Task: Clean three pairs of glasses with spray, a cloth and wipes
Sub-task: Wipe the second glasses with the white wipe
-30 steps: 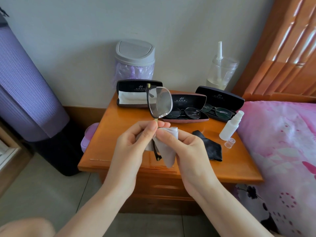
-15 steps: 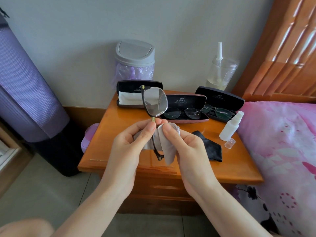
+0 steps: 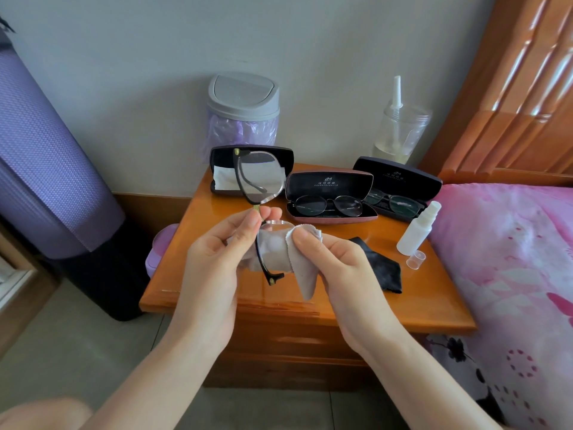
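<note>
I hold a black-framed pair of glasses (image 3: pixel 259 178) upright above the wooden nightstand (image 3: pixel 418 293). My left hand (image 3: pixel 217 262) pinches its bridge. My right hand (image 3: pixel 341 268) pinches a grey cloth (image 3: pixel 279 252) around the lower lens; the upper lens is bare. Two other pairs lie in open cases, one in the middle case (image 3: pixel 328 206), one in the right case (image 3: pixel 397 193). The left case (image 3: pixel 223 169) holds only a white cloth. A white spray bottle (image 3: pixel 418 228) lies at the right with its clear cap (image 3: pixel 416 259) beside it. A black cloth (image 3: pixel 381 265) lies behind my right hand.
A small grey-lidded bin (image 3: pixel 243 110) and a clear jar (image 3: pixel 400 125) stand at the back against the wall. A bed with a pink cover (image 3: pixel 511 259) borders the nightstand on the right. A purple rolled mat (image 3: pixel 46 166) leans at the left, and a lilac tub (image 3: pixel 158 246) sits beside the nightstand.
The glasses have turned and shifted left, so the upper lens faces me more edge-on. The cloth has slid over the lower lens, now wrapping it from both sides.
</note>
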